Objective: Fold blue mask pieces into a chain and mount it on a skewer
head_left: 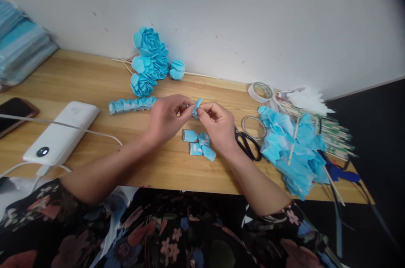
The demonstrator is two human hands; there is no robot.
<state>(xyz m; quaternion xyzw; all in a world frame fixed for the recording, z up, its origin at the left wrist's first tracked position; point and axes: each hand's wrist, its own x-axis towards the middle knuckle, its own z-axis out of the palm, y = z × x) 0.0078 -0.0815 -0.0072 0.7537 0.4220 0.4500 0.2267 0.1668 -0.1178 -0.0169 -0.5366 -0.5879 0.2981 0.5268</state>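
Between my two hands, above the middle of the desk, is a small blue piece (198, 105). My left hand (169, 117) pinches its left side with thumb and fingers. From the right, my right hand (218, 123) pinches the same piece. Several loose blue pieces (196, 149) with white patches lie on the wood below my hands. A row of folded blue pieces (131, 105) stretches to the left, its right end beside my left hand. Blue flowers (152, 59) on sticks lie farther back, with a smaller blue flower (176, 69) to their right.
Black scissors (248, 144) lie right of my right hand, near tape rolls (260, 91) and a crumpled blue heap (291, 145). On the left are a white power bank (63, 133) with cables, a phone (15, 115) and stacked blue packs (23, 44). A wall stands behind the desk.
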